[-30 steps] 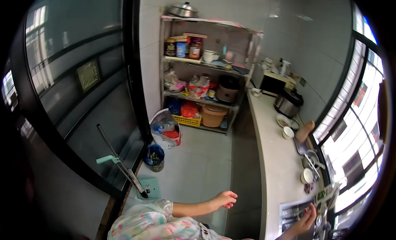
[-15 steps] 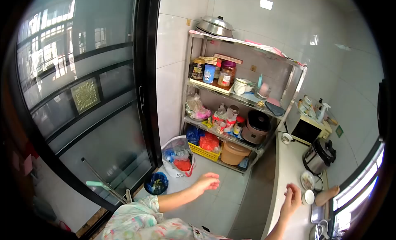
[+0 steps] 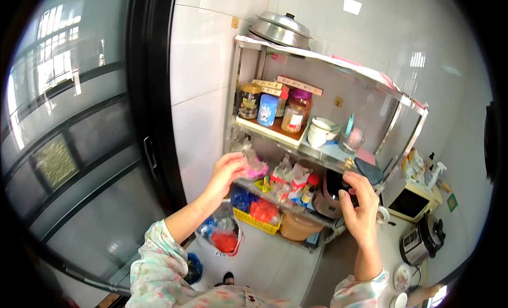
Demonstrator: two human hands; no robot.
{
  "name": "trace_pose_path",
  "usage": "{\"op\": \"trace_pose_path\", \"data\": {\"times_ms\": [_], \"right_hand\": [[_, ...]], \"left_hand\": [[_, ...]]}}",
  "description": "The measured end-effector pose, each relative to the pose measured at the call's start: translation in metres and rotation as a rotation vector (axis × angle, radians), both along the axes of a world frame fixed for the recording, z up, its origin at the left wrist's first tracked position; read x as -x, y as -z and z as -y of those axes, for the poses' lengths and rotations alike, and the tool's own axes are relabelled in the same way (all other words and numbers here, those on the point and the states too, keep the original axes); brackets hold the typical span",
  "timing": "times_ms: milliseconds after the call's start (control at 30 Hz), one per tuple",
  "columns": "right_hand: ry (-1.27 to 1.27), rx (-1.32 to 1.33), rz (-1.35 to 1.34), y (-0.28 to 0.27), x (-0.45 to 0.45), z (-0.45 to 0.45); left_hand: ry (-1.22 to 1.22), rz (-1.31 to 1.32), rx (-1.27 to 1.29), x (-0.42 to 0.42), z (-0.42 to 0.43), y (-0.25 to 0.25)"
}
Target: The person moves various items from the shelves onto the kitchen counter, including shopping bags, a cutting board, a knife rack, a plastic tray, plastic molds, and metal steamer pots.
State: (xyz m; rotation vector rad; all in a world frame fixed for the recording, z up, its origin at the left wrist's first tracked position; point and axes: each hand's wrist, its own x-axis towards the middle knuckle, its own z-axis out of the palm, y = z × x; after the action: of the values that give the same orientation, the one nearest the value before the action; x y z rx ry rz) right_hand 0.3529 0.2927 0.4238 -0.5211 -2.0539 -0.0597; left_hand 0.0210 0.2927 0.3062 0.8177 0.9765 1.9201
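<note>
My left hand (image 3: 227, 173) is raised with loosely curved fingers and nothing visible in it. In the view it overlaps the clear plastic bag with a pink part (image 3: 257, 169) on the middle shelf. My right hand (image 3: 361, 208) is up as well, its thumb and fingers apart around bare air. Behind its fingers appears the rice cooker (image 3: 327, 198), partly covered by the hand. Between the hands, on the same shelf, are white-and-red bags (image 3: 291, 173) and a red-capped jar (image 3: 312, 181). Neither hand visibly touches anything.
The metal rack (image 3: 328, 158) also bears jars (image 3: 248, 101), white bowls (image 3: 318, 132) and a lidded pot (image 3: 280, 30). A yellow basket (image 3: 256, 221) and brown tub (image 3: 299, 227) sit low. A counter at right carries a pressure cooker (image 3: 422, 237) and microwave (image 3: 411, 201). A sliding door (image 3: 79, 122) stands left.
The rack appears closer in the view. Both hands have risen, the left toward the middle shelf, the right from over the counter to in front of the rice cooker.
</note>
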Motion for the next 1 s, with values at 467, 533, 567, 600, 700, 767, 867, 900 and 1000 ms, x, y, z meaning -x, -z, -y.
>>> {"op": "trace_pose_path", "data": {"times_ms": [467,533,567,600,700,767,867,900,1000], "right_hand": [[0.409,-0.456,0.025,-0.116,0.088,-0.334],[0.439,-0.509,-0.016,-0.140,0.092,-0.377],[0.451,-0.544,-0.043,-0.155,0.094,-0.398],[0.438,-0.527,-0.063,-0.169,0.097,-0.416],[0.432,-0.474,-0.107,-0.211,0.111,-0.455],[0.457,-0.410,-0.112,-0.234,0.132,-0.474],[0.472,-0.504,-0.053,-0.262,0.161,-0.518],[0.480,-0.470,-0.018,-0.272,0.168,-0.529],[0.496,-0.330,0.090,-0.303,0.189,-0.556]], "left_hand": [[-0.267,-0.772,-0.410,0.069,-0.252,-0.120],[-0.347,-0.987,-0.531,0.057,-0.285,-0.147],[-0.461,-1.133,-0.588,0.050,-0.303,-0.164],[-0.575,-1.282,-0.645,0.044,-0.321,-0.182],[-0.749,-1.437,-0.774,0.033,-0.381,-0.234],[-0.862,-1.531,-0.837,0.031,-0.420,-0.262],[-0.772,-1.672,-0.693,0.035,-0.459,-0.276],[-0.679,-1.724,-0.602,0.038,-0.467,-0.279],[-0.857,-1.573,-0.922,0.043,-0.485,-0.272]]}}
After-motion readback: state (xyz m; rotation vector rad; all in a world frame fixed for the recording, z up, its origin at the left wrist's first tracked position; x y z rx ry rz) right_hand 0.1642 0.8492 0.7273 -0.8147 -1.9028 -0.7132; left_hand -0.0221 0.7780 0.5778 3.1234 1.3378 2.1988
